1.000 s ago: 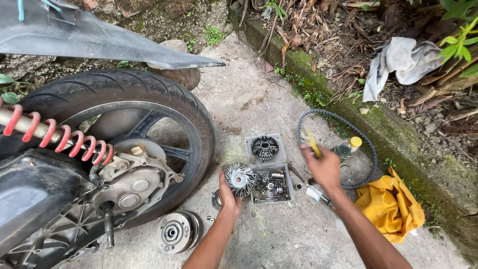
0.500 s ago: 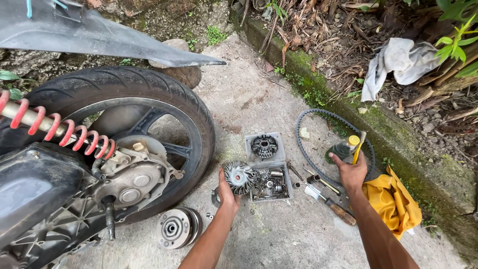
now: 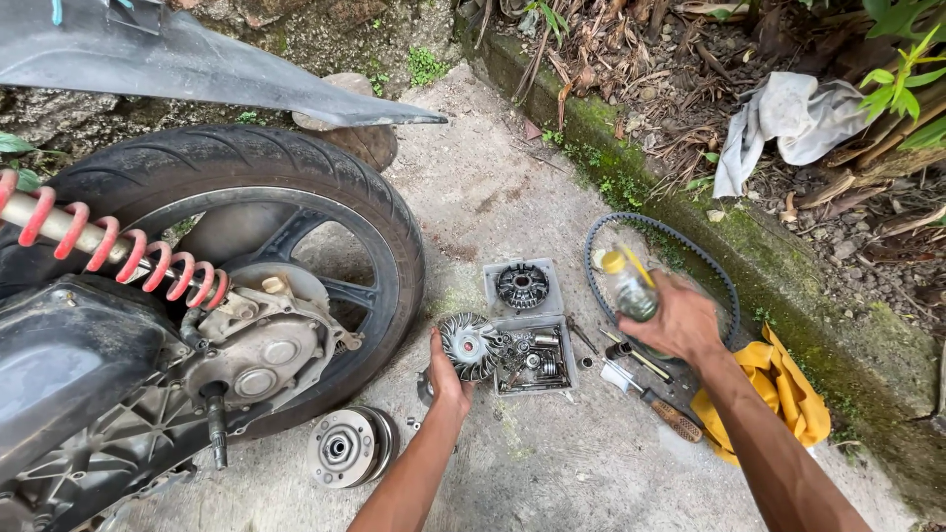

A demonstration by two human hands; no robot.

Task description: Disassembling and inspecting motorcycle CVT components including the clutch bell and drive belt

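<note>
The right hand [image 3: 680,320] hides most of the small bottle [image 3: 627,288] it grips, the scooter's body [image 3: 79,374] runs off the left edge, and the small parts in the tray [image 3: 533,360] are too tiny to identify.

The finned pulley [image 3: 468,345] was shiny metal, the bottle [image 3: 629,288] clear plastic, the tyre [image 3: 296,177] matt rubber, the ground [image 3: 552,463] rough concrete.

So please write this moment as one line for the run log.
left hand: holds finned pulley | right hand: holds small bottle | drive belt: on ground

Concrete ground [image 3: 552,463]: trays [image 3: 525,328], belt [image 3: 655,232], tools [image 3: 650,389]
</note>
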